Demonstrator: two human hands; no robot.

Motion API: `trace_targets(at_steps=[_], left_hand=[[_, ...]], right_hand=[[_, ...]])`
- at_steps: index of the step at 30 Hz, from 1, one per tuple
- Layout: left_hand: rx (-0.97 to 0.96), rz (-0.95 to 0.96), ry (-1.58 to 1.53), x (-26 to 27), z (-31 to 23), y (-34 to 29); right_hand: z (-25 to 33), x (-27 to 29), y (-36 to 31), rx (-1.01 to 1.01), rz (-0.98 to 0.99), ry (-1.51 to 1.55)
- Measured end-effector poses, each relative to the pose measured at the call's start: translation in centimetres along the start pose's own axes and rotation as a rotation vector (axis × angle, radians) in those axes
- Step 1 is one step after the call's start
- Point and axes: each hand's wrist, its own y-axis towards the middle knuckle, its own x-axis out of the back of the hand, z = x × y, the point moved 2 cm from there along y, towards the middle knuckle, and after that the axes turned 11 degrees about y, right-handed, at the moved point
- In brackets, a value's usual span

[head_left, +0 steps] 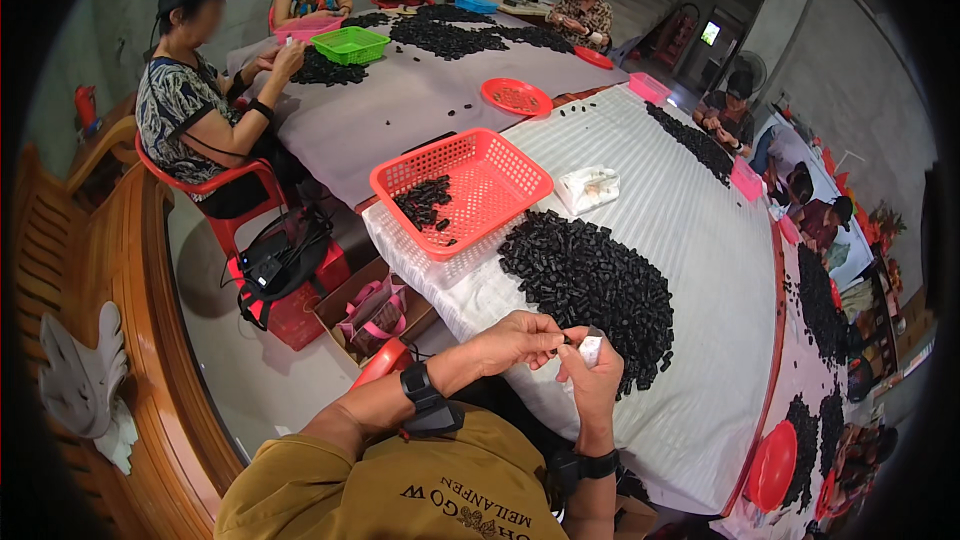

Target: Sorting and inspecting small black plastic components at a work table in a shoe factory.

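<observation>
My left hand (518,341) is closed in a pinch, its thumb and forefinger meeting at a small black piece (567,341). Close against it, my right hand (592,380) is also closed, with a small white item (591,348), perhaps paper or cloth, showing between its fingers. Both hands are over the table's near edge, in front of a big heap of small black cylindrical pieces (590,285). Beyond the heap is a red plastic basket (510,180) with some black pieces at its left side. A white packet of tissues (588,189) lies beside the basket.
A white striped cloth (690,270) covers the table. Other people work around joined tables with more black heaps (450,37). A green basket (350,45) and a round red tray (516,97) stand farther off. At left are a wooden bench (150,340) and an open box (345,325).
</observation>
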Motion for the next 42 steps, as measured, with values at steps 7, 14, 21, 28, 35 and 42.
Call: trace_targets(at_steps=[7, 14, 21, 28, 35, 42], left_hand=[[0.053, 0.058, -0.113, -0.1, -0.4, -0.4], [0.071, 0.093, -0.19, 0.4, 0.2, -0.1], [0.187, 0.179, -0.056, 0.5, 0.1, -0.3], [0.139, 0.106, -0.254, 0.4, 0.3, 0.0], [0.082, 0.05, -0.281, 0.9, 0.5, 0.2], [0.031, 0.089, -0.235, 0.8, 0.3, 0.1]], right_hand=[[0.2, 0.1, -0.1, 0.023, 0.05, -0.111], [0.6, 0.0, -0.1, 0.108, 0.068, -0.222], [0.6, 0.5, 0.0, 0.192, 0.19, -0.37], [0.6, 0.2, -0.1, 0.021, 0.051, -0.102], [0.6, 0.0, -0.2, 0.048, 0.115, -0.344], [0.6, 0.0, -0.1, 0.053, 0.117, -0.4]])
